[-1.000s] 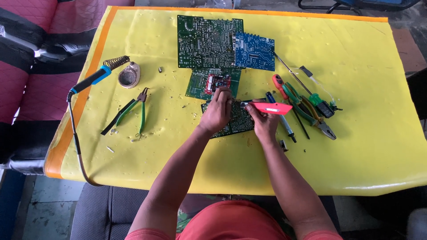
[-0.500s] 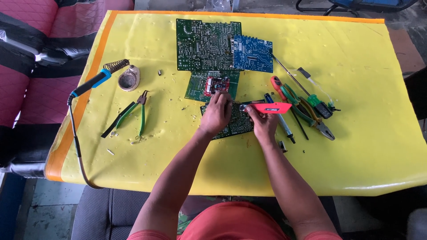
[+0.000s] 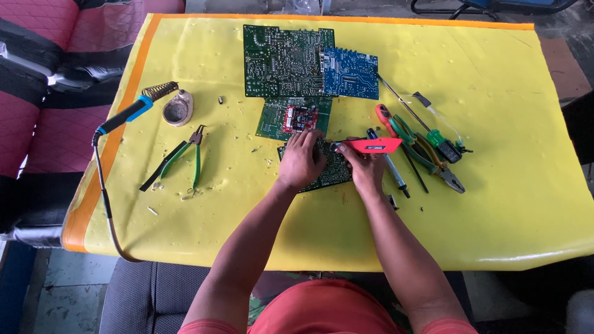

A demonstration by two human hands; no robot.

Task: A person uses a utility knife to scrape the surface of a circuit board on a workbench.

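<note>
Basically no change vs 0.5 s ago: left hand [image 3: 301, 161] still flat, fingers together, on green circuit board [image 3: 331, 170]; right hand [image 3: 366, 168] still gripping red utility knife [image 3: 370, 146].

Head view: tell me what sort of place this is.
Most likely a small electronics repair bench. Circuit boards lie on a yellow-covered table, with a soldering iron and green-handled pliers. The left hand steadies a board while the right hand holds a red utility knife.

A yellow-covered table [image 3: 507, 204] carries circuit boards [image 3: 281, 59], green-handled pliers [image 3: 185, 158], a soldering iron [image 3: 127, 114] and screwdrivers [image 3: 396, 167].
</note>
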